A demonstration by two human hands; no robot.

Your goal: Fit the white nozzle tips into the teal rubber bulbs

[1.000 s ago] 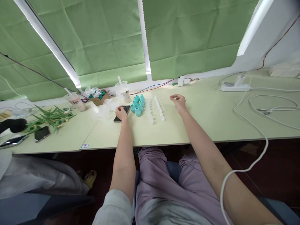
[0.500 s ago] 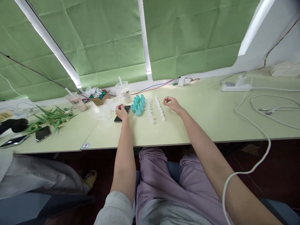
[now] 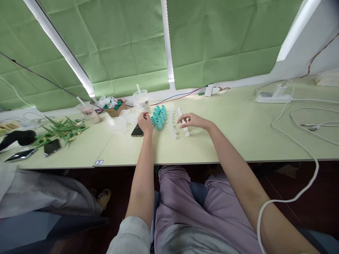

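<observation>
The teal pots (image 3: 158,125) are bunched on the table (image 3: 238,130), just to the right of the left hand (image 3: 145,122). To me they look stiff and light, with smooth sides that might slip a bit. I would pinch one around its fat, round belly or by its short neck. The left white strip (image 3: 171,121) and the right white strip (image 3: 187,133) lie next to the pots. They look thin, light and bendy, and their little bumps could snap, so I would hold a strip by its end.

I see the right hand over the right white strip, fingers bent and a gap by the thumb, with nothing I can see in it. The left hand is curled over the black phone (image 3: 137,131), and I can't tell if it has hold of anything.

I count at least nine pots; some hide behind others. There are two strips, two cups with straws (image 3: 90,112), one cardboard box (image 3: 115,111), and two more phones (image 3: 52,147) by the green leaves (image 3: 62,128).
</observation>
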